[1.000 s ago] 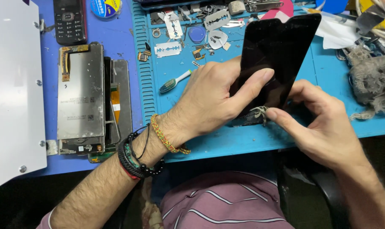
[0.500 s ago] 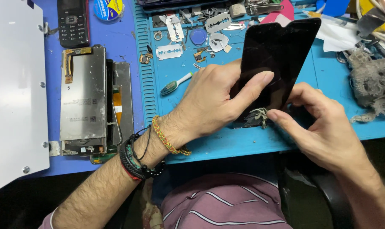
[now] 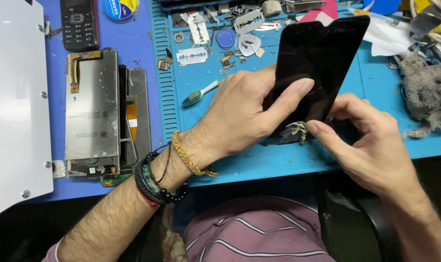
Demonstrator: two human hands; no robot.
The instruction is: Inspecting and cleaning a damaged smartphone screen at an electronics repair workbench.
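**Screen panel getting lifted a bit more off the mat**

So compared to a second ago, not much drama, but the black screen panel [image 3: 317,68] now looks a touch more stood up, its top edge leaning away from the person and its bottom edge down near the front of the blue work mat [image 3: 278,165]. Looks to me like the separating job is creeping along, not done.

The left hand [image 3: 244,114] is wrapped partly around the panel's left edge, thumb laid flat across the glass, other fingers curled behind where I can't see them. The right hand [image 3: 363,140] is mostly closed, thumb and forefinger pinching at the panel's bottom edge, right where a little tangle of greyish stringy gunk [image 3: 294,131] hangs off. Can't tell if it's actually gripping the gunk or just the glass.

The panel itself is plain glossy black, no cracks I can make out, with a faint reflection on it.

Around it: razor blades [image 3: 193,56] and a small toothbrush [image 3: 201,93] on the mat, a stripped metal phone frame [image 3: 91,106] off to the left, and a keypad phone [image 3: 78,23] up top.
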